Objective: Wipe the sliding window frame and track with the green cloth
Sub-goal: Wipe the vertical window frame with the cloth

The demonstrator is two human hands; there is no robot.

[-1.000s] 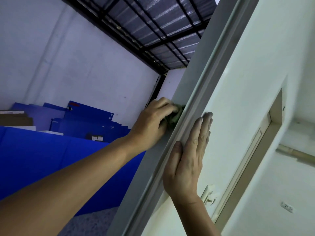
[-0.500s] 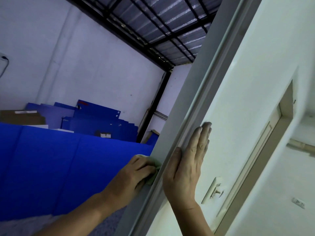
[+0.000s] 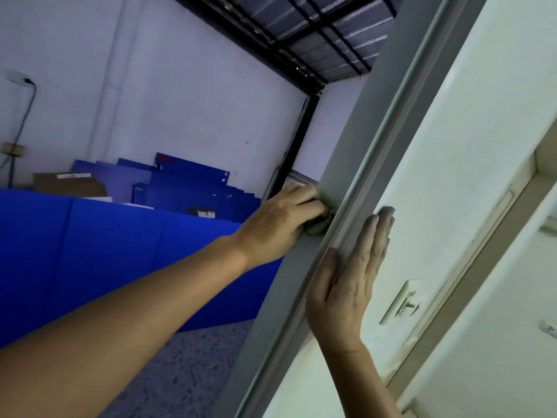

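The grey sliding window frame runs diagonally from the bottom middle to the top right. My left hand grips the green cloth and presses it against the frame's outer face, about halfway up. Only a small bunch of the cloth shows past my fingers. My right hand lies flat with straight fingers on the white wall beside the frame, its thumb on the frame's inner edge.
Blue panels and a cardboard box stand outside beyond the frame, under a dark metal roof. A white wall switch sits right of my right hand. A recessed opening lies further right.
My left hand slid the cloth down the frame, then back up to about mid height. My right hand has stayed flat in the same place.
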